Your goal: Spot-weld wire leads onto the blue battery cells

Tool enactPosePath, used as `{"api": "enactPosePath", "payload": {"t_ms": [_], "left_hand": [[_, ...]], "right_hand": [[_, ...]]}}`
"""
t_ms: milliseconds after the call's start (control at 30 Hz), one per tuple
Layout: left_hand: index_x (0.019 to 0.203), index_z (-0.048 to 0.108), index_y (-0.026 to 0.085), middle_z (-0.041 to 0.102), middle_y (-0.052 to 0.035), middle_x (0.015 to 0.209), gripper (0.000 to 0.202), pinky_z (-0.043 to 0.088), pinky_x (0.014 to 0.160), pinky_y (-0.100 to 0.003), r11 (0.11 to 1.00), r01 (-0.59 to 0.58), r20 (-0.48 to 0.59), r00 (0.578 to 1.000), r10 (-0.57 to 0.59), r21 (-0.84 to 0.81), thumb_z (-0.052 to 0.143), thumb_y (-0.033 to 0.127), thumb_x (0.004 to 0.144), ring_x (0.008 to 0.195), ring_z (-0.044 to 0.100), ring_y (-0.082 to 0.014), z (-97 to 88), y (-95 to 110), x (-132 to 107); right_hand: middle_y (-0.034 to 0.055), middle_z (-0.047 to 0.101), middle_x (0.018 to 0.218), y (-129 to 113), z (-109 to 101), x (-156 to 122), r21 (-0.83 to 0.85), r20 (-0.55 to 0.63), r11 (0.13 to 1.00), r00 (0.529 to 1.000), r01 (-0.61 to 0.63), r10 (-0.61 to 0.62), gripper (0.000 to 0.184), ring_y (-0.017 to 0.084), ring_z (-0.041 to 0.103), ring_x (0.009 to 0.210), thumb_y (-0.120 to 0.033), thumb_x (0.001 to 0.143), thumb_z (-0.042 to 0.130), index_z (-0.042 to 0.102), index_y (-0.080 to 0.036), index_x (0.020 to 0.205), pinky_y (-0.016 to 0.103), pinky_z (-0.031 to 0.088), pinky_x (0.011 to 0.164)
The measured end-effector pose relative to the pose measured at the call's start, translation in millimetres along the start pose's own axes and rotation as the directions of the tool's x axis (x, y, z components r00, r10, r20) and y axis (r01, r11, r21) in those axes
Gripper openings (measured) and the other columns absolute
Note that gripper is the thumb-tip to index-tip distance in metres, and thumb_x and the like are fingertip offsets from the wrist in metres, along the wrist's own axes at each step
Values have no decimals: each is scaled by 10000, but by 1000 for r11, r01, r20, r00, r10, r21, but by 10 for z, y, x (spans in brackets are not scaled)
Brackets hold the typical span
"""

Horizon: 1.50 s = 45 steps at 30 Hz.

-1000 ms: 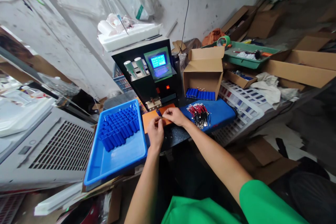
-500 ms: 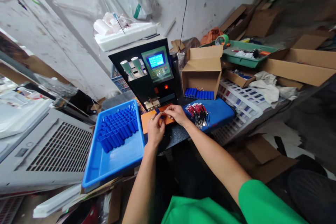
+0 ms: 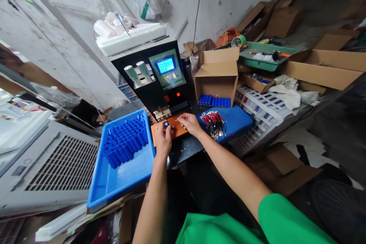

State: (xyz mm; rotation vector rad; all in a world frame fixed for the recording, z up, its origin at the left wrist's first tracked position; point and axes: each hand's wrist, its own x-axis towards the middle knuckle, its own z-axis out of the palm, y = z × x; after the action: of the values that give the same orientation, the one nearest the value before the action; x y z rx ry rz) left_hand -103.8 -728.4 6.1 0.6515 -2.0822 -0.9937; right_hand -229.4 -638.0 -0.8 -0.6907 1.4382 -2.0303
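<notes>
My left hand (image 3: 162, 140) is closed around a blue cylindrical battery cell (image 3: 166, 124), its round end facing up, over the orange board (image 3: 177, 131). To its right, my right hand (image 3: 189, 123) is pinched above the same board, with a tiny pale tip at its fingers that I cannot make out. Just behind the hands stands a black spot welder (image 3: 143, 95) with a lit blue screen, its electrodes (image 3: 162, 113) close to the left fingers. A bundle of red and black wire leads (image 3: 214, 122) lies on a blue pad (image 3: 238, 119) to the right.
At left, a blue tray (image 3: 98, 183) holds rows of blue cells (image 3: 124, 139). An open cardboard box (image 3: 216, 71) with more cells stands at the pad's back edge. White baskets (image 3: 259, 103) and a green tray (image 3: 268, 66) are farther right.
My hands have moved apart; the left has drawn back leftward with the cell, now turned end-up. The right stays pinched over the board. The whole view has shifted slightly.
</notes>
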Motion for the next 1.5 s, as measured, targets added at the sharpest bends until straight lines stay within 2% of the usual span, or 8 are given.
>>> {"api": "enactPosePath", "payload": {"t_ms": [100, 333, 500, 633, 867, 1100, 1500], "left_hand": [[939, 642, 202, 648, -33, 805, 209, 492, 742, -299, 999, 23, 16, 1000, -23, -35, 554, 388, 899, 761, 617, -182, 24, 1, 25], [1086, 654, 186, 705, -43, 868, 293, 512, 706, -298, 986, 108, 8, 994, -108, -126, 588, 368, 867, 717, 643, -174, 107, -47, -4], [1208, 645, 196, 727, -63, 928, 360, 519, 781, -324, 995, 97, 8, 995, -97, -27, 570, 362, 897, 793, 671, -195, 116, -121, -11], [1258, 629, 215, 734, -51, 925, 368, 520, 790, -307, 991, 126, 3, 992, -126, 54, 550, 334, 919, 815, 680, -187, 115, -107, -25], [1291, 617, 206, 731, -47, 909, 384, 501, 768, -282, 980, 153, -24, 988, -151, 128, 539, 313, 930, 775, 665, -171, 124, -38, -43], [1281, 627, 200, 716, -43, 858, 385, 470, 692, -259, 975, 157, -25, 988, -155, 157, 516, 327, 934, 708, 627, -157, 129, -59, -31], [1276, 628, 197, 710, -43, 841, 380, 453, 680, -268, 972, 148, -44, 989, -142, 182, 513, 330, 939, 717, 632, -169, 130, -44, -48]], "right_hand": [[-62, 502, 520, 1, 5, 3, 1, -1, 1000, 1000, 12, -12, 339, 72, 418, 452, -494, 701, 714, 580, -183, 694, 208, 327, 446], [-42, 533, 525, -32, 45, 19, -11, -17, 999, 999, -31, 31, 283, 80, 456, 471, -430, 699, 718, 603, -171, 678, 203, 354, 458], [-29, 558, 528, -76, 152, 41, 0, 18, 997, 997, -78, 78, 259, 80, 467, 466, -398, 709, 714, 605, -167, 666, 192, 351, 447], [-29, 572, 540, -81, 247, 81, -27, 33, 996, 996, -86, 87, 224, 78, 484, 474, -364, 718, 690, 612, -162, 661, 181, 362, 449], [-33, 583, 562, -69, 309, 117, -103, 30, 992, 997, -71, 75, 133, 107, 554, 522, -291, 737, 644, 624, -169, 687, 197, 421, 497], [-24, 597, 578, -22, 324, 160, -199, 15, 980, 1000, -20, 24, 143, 120, 560, 544, -284, 735, 645, 605, -173, 653, 207, 410, 513], [-16, 621, 604, -15, 350, 150, -254, -10, 967, 1000, 8, -10, 133, 133, 581, 578, -267, 744, 630, 603, -182, 645, 209, 429, 530]]}}
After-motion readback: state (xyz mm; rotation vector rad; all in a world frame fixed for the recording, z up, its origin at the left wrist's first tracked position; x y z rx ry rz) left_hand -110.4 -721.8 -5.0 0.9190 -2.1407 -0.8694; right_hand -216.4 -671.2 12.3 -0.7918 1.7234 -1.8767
